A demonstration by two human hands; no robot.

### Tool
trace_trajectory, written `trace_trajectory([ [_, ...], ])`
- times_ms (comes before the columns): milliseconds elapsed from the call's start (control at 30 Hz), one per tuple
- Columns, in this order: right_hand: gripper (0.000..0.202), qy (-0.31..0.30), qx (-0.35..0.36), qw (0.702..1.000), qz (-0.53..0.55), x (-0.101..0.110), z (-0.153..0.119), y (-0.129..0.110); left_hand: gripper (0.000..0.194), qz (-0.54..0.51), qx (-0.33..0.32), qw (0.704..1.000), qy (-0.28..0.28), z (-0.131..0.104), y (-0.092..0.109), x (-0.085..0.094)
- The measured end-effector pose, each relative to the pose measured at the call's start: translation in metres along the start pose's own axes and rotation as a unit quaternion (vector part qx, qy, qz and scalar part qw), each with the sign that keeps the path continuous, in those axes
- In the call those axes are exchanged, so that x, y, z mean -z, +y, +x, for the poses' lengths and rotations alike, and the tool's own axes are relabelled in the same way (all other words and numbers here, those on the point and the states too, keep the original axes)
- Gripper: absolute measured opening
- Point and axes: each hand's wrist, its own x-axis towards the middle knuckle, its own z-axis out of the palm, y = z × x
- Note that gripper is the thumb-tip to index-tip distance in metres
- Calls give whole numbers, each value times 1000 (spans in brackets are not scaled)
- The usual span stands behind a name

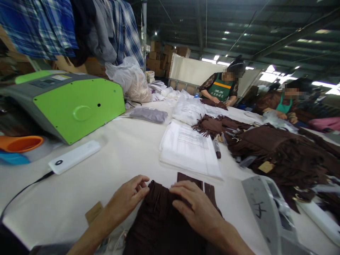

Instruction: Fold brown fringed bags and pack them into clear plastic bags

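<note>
Head view: dark brown cloth [166, 230], gathered at its far end, lies near centre on the white table [127, 152]. Left hand [130, 198] at the cloth's far left edge, thumb and fingertips apart. Right hand [198, 207] over its far right part, thumb spread from fingers; cannot tell whether any cloth is pinched. Tan tag [93, 212] beside left forearm. Farther: printed white stack [190, 148], centre; brown pile [281, 145], right; green machine [87, 102], left.

Dark ribbed ceiling [265, 24] | bright light strips [209, 61] | cream partition [192, 69] | white table [132, 141]
</note>
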Motion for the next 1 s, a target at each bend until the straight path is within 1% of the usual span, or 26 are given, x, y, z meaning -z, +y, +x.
trace_trajectory([
  [33,36,5,-16,999,-28,-1,3,2,34,21,6,1000,11,0,1,-8],
  [100,50,-29,-32,997,-64,-6,5,7,35,61,8,998,35,-4,2,-22],
  [167,51,-60,-36,995,-73,-12,-1,9,38,84,-6,995,44,-11,2,-32],
  [200,50,-66,-34,994,-75,-14,-4,9,38,91,-16,995,43,-13,2,-35],
  [267,49,-63,-35,994,-79,-18,-12,8,36,95,-35,994,37,-18,2,-37],
  [333,48,-60,-36,994,-83,-23,-17,8,30,91,-48,994,43,-22,4,-37],
  [400,43,-51,-31,995,-85,-29,-20,10,24,83,-46,994,47,-27,8,-36],
  [433,40,-42,-26,995,-87,-32,-20,11,21,80,-36,995,38,-30,10,-34],
  [500,32,-22,-18,996,-90,-37,-20,13,18,78,-5,997,-6,-39,14,-31],
  [567,27,-5,-18,996,-89,-40,-21,14,14,81,23,994,-73,-49,17,-27],
  [667,26,-1,-31,998,-62,-42,-24,10,11,33,22,980,-194,-58,17,-16],
  [700,24,-4,-36,998,-46,-42,-25,8,12,8,9,978,-210,-57,17,-12],
  [733,23,-11,-40,999,-30,-42,-26,5,14,-9,-15,980,-198,-53,15,-9],
  [767,22,-18,-44,999,-15,-41,-28,2,19,-9,-50,986,-157,-48,14,-6],
  [800,23,-26,-50,998,-2,-41,-29,0,24,8,-92,991,-99,-41,12,-5],
  [833,23,-34,-56,998,6,-40,-30,-3,30,40,-136,989,-39,-33,10,-5],
  [867,23,-40,-63,997,12,-39,-31,-5,36,81,-176,981,6,-25,7,-7],
  [900,24,-46,-70,996,15,-38,-32,-7,40,122,-206,971,26,-18,5,-10],
  [933,24,-51,-76,996,18,-36,-33,-9,41,158,-223,961,28,-13,2,-14],
  [1000,24,-60,-83,994,28,-33,-36,-11,37,203,-233,951,8,-7,-3,-21],
])
